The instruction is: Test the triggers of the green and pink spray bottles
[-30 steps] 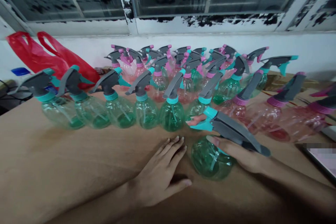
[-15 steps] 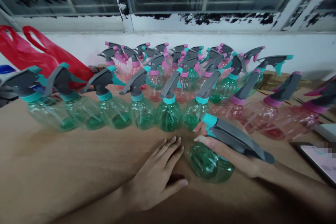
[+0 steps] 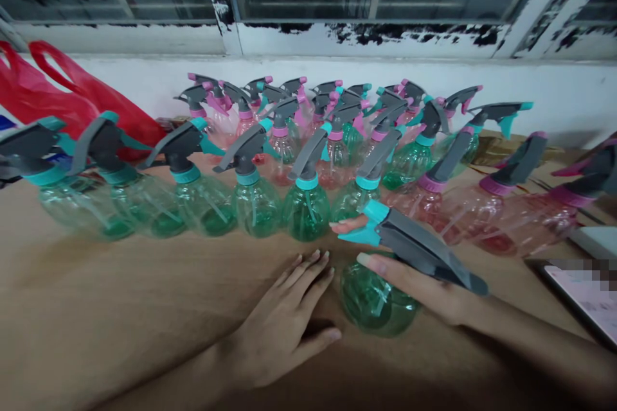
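Note:
My right hand [image 3: 424,289] is around the neck of a green spray bottle [image 3: 378,302] with a grey and turquoise spray head. Its thumb lies across the near side of the neck, and fingertips show on the far side by the turquoise trigger [image 3: 360,235]. The rest of those fingers are hidden behind the spray head. The bottle leans slightly, its nozzle pointing left. Beside it, my left hand [image 3: 284,321] lies flat on the wooden table [image 3: 120,308], palm down, fingers stretched out and holding nothing. Green bottles with turquoise collars, such as this spray bottle [image 3: 307,212], stand in a row just beyond.
Pink spray bottles [image 3: 496,218] continue the row to the right. Several more pink and green ones crowd behind, near the white wall [image 3: 144,70]. A red plastic bag [image 3: 96,103] sits at back left. At the right edge lies a device with a lit screen [image 3: 578,295].
The trigger now stands out from the spray head, where fingers covered it before. My right fingers have loosened, and hand and bottle have shifted slightly left. My left hand stays flat.

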A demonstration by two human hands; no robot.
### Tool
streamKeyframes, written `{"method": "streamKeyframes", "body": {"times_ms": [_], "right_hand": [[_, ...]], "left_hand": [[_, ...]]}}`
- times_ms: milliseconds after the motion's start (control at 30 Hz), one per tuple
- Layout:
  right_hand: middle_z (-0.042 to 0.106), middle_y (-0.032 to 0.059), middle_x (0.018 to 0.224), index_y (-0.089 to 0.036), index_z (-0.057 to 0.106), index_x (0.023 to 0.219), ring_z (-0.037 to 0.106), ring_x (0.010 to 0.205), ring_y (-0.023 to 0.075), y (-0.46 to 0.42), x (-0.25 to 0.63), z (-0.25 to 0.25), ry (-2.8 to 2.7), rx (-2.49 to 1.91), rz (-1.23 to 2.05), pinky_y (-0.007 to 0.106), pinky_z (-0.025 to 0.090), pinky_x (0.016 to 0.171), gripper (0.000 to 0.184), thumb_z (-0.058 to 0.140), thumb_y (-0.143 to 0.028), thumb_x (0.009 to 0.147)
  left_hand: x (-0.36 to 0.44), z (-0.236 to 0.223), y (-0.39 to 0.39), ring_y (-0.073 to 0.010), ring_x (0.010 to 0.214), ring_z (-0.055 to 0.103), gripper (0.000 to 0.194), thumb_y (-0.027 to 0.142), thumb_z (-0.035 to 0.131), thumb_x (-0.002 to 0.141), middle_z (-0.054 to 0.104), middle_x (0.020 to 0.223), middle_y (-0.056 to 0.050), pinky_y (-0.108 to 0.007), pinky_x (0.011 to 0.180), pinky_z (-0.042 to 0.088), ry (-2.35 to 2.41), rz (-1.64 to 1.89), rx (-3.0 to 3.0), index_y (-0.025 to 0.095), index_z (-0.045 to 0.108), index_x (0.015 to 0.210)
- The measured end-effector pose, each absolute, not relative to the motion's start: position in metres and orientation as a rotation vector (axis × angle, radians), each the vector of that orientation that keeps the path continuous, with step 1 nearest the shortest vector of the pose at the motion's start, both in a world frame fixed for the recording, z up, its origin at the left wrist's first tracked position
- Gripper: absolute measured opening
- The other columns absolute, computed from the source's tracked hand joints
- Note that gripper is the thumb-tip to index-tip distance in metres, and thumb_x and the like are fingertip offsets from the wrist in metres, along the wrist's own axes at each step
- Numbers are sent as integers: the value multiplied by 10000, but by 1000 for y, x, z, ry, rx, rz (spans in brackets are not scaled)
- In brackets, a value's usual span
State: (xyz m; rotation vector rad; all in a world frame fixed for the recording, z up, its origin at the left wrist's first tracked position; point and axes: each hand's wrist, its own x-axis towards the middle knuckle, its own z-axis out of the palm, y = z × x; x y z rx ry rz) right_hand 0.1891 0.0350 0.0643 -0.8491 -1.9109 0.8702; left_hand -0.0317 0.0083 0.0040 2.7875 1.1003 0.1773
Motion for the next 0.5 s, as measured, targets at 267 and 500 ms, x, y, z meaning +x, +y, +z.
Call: {"method": "streamKeyframes", "body": {"times_ms": [267, 500], "right_hand": [[683, 18, 1017, -233, 624, 1127, 644, 924, 176, 36, 190, 66, -1917, -812, 893, 326, 524, 836, 279, 600, -259, 850], [682, 10, 999, -269, 643, 1113, 642, 933, 186, 35, 191, 67, -1911, -796, 903, 342, 522, 849, 275, 603, -254, 842]], "left_hand": [[-32, -1, 8, -287, 1392, 254, 661, 546, 390, 942, 302, 1510, -120, -483, 1106, 298, 1103, 238, 2760, 138, 278, 1449], [-32, 0, 8, -295, 1395, 243, 660, 546, 392, 941, 298, 1509, -129, -489, 1104, 303, 1098, 231, 2742, 138, 284, 1448]]}}
